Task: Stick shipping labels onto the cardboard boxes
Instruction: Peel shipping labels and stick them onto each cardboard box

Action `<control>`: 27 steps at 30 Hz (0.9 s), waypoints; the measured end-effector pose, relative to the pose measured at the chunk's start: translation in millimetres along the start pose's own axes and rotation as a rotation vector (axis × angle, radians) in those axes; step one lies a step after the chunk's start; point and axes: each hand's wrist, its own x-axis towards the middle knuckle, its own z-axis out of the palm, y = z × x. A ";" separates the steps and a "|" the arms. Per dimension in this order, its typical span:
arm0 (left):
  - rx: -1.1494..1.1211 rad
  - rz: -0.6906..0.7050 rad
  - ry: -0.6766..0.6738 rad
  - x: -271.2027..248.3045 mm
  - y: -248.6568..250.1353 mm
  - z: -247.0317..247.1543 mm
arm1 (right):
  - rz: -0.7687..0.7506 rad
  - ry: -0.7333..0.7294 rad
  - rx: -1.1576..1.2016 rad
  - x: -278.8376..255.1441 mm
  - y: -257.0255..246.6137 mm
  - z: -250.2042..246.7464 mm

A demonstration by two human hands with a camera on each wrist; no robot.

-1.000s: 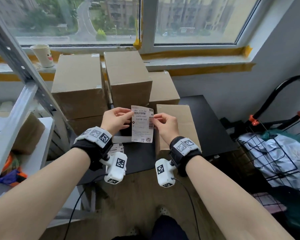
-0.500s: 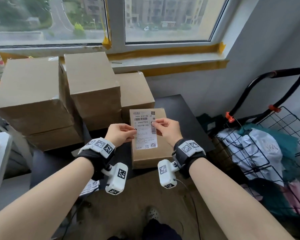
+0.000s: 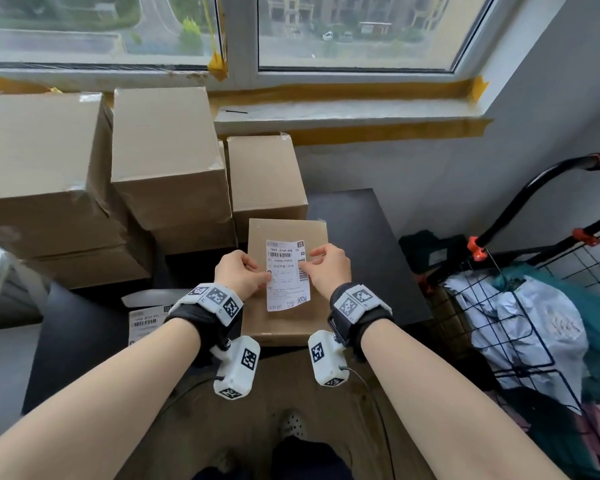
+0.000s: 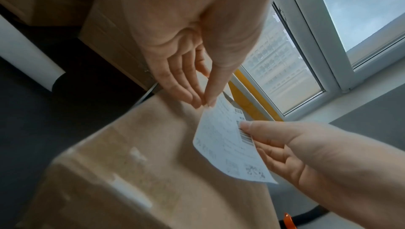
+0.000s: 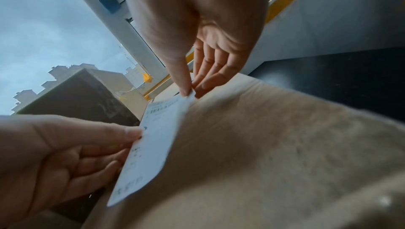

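A white shipping label point(image 3: 287, 275) with barcodes hangs just above the top of a small flat cardboard box point(image 3: 284, 230) on the black table. My left hand point(image 3: 265, 277) pinches the label's left edge and my right hand point(image 3: 305, 261) pinches its right edge near the top. In the left wrist view my left hand point(image 4: 203, 102) pinches the label point(image 4: 228, 146) over the box point(image 4: 142, 163). The right wrist view shows my right hand point(image 5: 189, 91) pinching a corner of the label point(image 5: 153, 142), whose lower end curls free above the box point(image 5: 263, 146).
Taller cardboard boxes point(image 3: 167, 157) are stacked behind and to the left of the small box. Spare labels point(image 3: 146, 322) lie on the black table point(image 3: 361, 244) at the left. A black wire cart point(image 3: 534, 323) with bags stands at the right.
Both hands have carried the label to the right and down, from in front of the tall boxes to over the small flat box. The view has turned right.
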 end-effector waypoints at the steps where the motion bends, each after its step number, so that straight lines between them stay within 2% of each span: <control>1: 0.024 0.000 0.019 0.3 0.3 2.0 | -0.006 0.002 -0.022 0.5 0.0 -0.2; 7: 0.093 0.016 0.066 2.8 1.2 8.2 | -0.016 -0.020 -0.088 2.8 4.7 -2.1; 18: 0.240 0.078 0.069 4.0 0.6 15.2 | -0.045 -0.016 -0.170 2.6 7.5 0.0; 20: 0.261 0.057 0.052 2.7 -1.9 11.1 | -0.105 0.003 -0.265 0.3 7.4 0.1; 22: 0.290 0.045 0.014 3.4 -5.7 4.1 | -0.239 0.019 -0.397 -0.6 6.6 1.5; 24: 0.321 0.068 -0.022 4.8 -10.7 -2.3 | -0.377 -0.072 -0.502 -1.1 2.8 6.1; 27: 0.316 0.106 -0.074 4.4 -19.9 -7.4 | -0.469 -0.352 -0.602 -0.6 -6.7 20.8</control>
